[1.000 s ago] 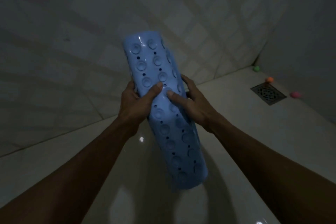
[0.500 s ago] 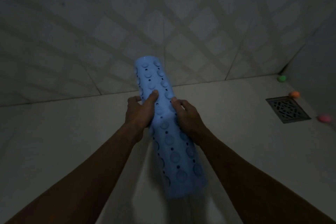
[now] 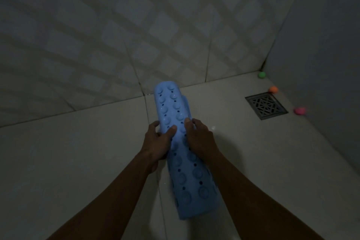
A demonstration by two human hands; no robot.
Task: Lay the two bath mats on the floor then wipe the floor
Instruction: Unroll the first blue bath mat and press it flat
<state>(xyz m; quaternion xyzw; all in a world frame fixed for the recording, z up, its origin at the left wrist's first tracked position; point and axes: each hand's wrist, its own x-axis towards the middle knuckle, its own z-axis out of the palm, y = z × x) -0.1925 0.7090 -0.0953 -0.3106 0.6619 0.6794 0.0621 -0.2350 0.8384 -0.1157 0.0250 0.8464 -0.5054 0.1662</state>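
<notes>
A light blue rubber bath mat, rolled or folded into a long tube with suction cups and small holes showing, lies lengthwise in front of me over the pale tiled floor. My left hand grips its left side near the middle, thumb on top. On the right side my right hand holds it at the same height. The far end of the mat points at the wall; whether it touches the floor I cannot tell. Only one mat is in view.
A square metal floor drain sits at the right. Around it lie three small balls: green in the corner, orange, pink. Tiled walls close the space ahead and on the right. The light is dim.
The mat has come down from an upright tilt in front of the wall toward the floor, both hands still on it. My view has tipped downward.
</notes>
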